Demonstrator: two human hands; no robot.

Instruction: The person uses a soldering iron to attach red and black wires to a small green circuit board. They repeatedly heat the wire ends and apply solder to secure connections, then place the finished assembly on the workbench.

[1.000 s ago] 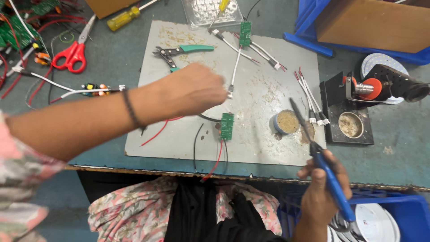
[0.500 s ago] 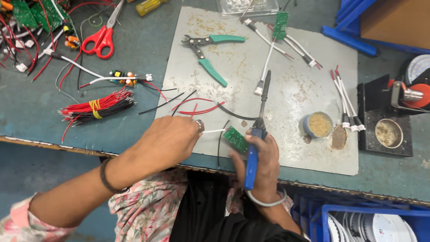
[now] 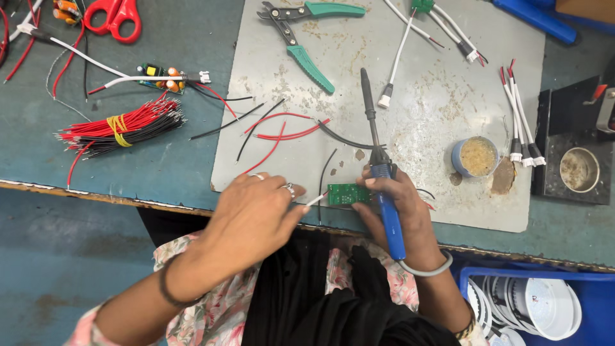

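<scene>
Left hand [image 3: 253, 214] reaches in from lower left, forearm angled up toward the mat, back of hand facing the camera, rings on two fingers. Fingers pinched on a thin white wire [image 3: 314, 200], whose far end meets the left edge of the small green circuit board [image 3: 348, 193]. Left grip: clenched on the wire.

Right hand [image 3: 400, 208] comes up from below, wrist bent, pale bangle at the wrist. It wraps the blue handle of a soldering iron [image 3: 379, 170]; the handle runs down along the palm, the dark shaft points away from the body across the mat. Fingertips of the same hand press on the board's right end. Right grip: closed around the iron.

The board lies flat at the near edge of the grey mat [image 3: 442, 122], between the two hands, close to the counter [image 3: 154, 154] edge.

Around: loose red and black wires [image 3: 282, 125] on the mat just beyond the hands; teal-handled cutters [image 3: 307, 57] at the far side; small round tin [image 3: 475, 156] to the right of the iron; bundle of red and black wires [image 3: 122, 125] tied with a yellow band on the counter left of the mat; red scissors [image 3: 112, 16] top left; blue bin [image 3: 544, 301] with white round parts at lower right.
</scene>
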